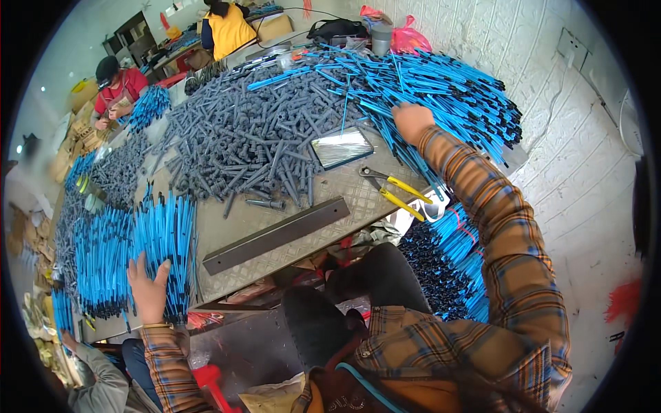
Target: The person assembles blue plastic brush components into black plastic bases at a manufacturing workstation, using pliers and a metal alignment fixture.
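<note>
While left hand (148,290) is spread near blue rods (169,230) | right hand (413,122) at blue pile (447,86) | grip: cannot tell

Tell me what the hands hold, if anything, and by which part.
Left hand: spread open at blue rods, nothing visibly held. Right hand: at more blue rods; hold cannot be told.

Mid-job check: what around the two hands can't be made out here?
All in the head view:
Right hand: its back hides the fingertips, so any grip on the blue sticks is unclear.
Left hand: whether it touches or hovers over the blue bundle is unclear from above.
Lower sticks: partly hidden by the right sleeve.
Neighbour's grey sleeve: cut off by the dark rim.
</note>
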{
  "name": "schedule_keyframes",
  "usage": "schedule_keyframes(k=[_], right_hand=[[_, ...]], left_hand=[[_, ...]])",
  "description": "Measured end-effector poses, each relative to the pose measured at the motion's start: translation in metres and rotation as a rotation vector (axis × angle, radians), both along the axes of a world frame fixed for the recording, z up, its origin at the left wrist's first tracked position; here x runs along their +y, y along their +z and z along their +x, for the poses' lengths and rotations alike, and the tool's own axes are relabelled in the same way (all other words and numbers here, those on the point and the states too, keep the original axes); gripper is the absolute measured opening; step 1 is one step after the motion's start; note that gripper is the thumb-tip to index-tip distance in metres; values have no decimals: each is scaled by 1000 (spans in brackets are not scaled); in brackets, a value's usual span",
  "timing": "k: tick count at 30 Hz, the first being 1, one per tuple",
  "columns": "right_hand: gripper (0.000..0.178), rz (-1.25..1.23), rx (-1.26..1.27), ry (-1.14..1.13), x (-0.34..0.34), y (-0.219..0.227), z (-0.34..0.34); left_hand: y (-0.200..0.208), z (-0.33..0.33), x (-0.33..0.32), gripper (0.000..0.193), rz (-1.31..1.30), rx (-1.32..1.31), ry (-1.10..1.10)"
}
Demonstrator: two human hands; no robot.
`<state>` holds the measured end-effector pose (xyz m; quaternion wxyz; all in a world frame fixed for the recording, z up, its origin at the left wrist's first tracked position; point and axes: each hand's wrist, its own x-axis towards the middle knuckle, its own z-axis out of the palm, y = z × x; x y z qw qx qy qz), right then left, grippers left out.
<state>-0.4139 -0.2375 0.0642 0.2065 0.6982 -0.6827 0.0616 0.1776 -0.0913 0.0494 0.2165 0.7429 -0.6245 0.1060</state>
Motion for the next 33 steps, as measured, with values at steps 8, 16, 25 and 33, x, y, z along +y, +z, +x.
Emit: schedule_keyframes(k=[8, 16, 25, 33], right_hand=[[16, -120, -17, 147, 14, 9, -6], [13, -523, -175, 495, 67, 34, 33], [18, -229, -367, 706, 131, 12, 82], [22, -287, -259, 898, 152, 19, 78]], left_hand=[[52, -90, 24, 35, -281, 256, -279], [50, -163, 13, 20, -312, 699, -624], [94, -244, 6, 36, -373, 1235, -934], [119, -237, -17, 35, 299, 1102, -639]])
